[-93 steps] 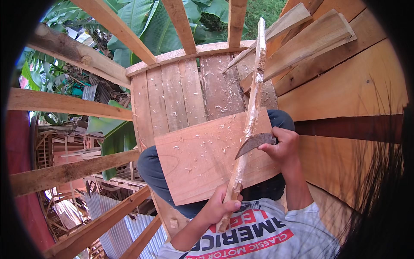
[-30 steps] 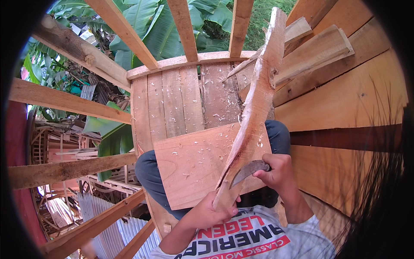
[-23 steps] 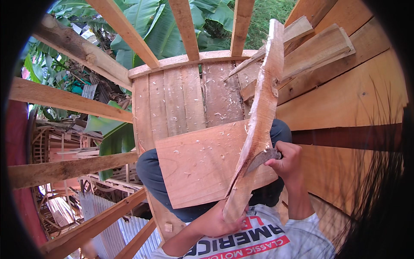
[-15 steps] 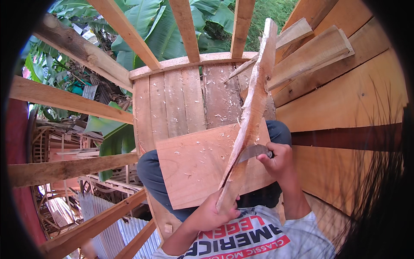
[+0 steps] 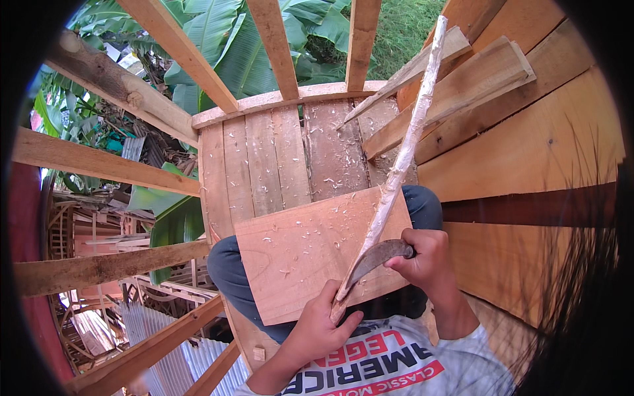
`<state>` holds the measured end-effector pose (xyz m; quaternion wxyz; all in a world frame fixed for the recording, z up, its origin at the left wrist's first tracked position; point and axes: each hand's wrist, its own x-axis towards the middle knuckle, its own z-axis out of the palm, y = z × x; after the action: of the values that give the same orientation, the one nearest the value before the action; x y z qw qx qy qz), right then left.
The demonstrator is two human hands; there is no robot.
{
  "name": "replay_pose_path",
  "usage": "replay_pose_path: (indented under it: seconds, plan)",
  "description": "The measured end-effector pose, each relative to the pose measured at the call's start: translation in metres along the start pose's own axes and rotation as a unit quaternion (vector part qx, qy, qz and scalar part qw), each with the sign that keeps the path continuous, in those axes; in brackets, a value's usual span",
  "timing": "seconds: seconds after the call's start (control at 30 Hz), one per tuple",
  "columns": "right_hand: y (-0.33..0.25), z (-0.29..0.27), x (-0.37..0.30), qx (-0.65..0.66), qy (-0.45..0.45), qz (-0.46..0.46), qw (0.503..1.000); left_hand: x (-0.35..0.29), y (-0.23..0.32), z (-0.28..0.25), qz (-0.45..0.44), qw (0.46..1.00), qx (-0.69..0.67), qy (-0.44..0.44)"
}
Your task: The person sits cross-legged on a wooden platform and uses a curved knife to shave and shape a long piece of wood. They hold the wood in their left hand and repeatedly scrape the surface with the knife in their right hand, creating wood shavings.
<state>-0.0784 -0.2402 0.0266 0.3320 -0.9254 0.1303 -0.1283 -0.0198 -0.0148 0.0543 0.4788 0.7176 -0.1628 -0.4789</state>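
Note:
A long, narrow strip of wood (image 5: 401, 162) with a rough, pale edge slants from my lap up to the far right. My left hand (image 5: 325, 325) grips its near end, thumb and fingers on either side. In my right hand (image 5: 428, 263) is a curved knife (image 5: 378, 256), its handle mostly hidden in the fist. The blade lies against the strip just above my left hand. Under both, a flat wooden board (image 5: 297, 244) rests across my legs, dotted with curled shavings.
Plank flooring (image 5: 264, 158) strewn with shavings spreads beyond my knees. Loose boards (image 5: 456, 92) lean at the far right, by a plank wall (image 5: 522, 152). Wooden rails (image 5: 105, 168) stand along the left and far sides, with banana leaves (image 5: 254, 63) outside.
The strip has turned about its length, now showing its narrow pale edge, and its far end has swung right. The knife has come down closer to my left hand.

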Motion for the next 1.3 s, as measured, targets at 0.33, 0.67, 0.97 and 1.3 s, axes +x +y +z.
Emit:
replay_pose_path:
  seconds: [0.33,0.67,0.97,1.3]
  plan:
    - [0.022,0.003,0.002,-0.085,0.067,-0.054,0.993,-0.008,0.008,0.013,-0.04,0.998,0.048,-0.015]
    - [0.083,-0.036,0.01,0.033,0.146,0.142,0.978,-0.025,-0.021,0.013,-0.071,0.996,-0.047,-0.033]
    - [-0.008,0.02,-0.003,0.032,-0.042,0.03,0.998,-0.019,-0.024,0.003,0.014,0.997,0.005,0.074]
    - [0.016,0.003,0.016,0.009,0.041,0.084,0.996,-0.029,-0.018,0.014,-0.002,0.998,0.034,0.059]
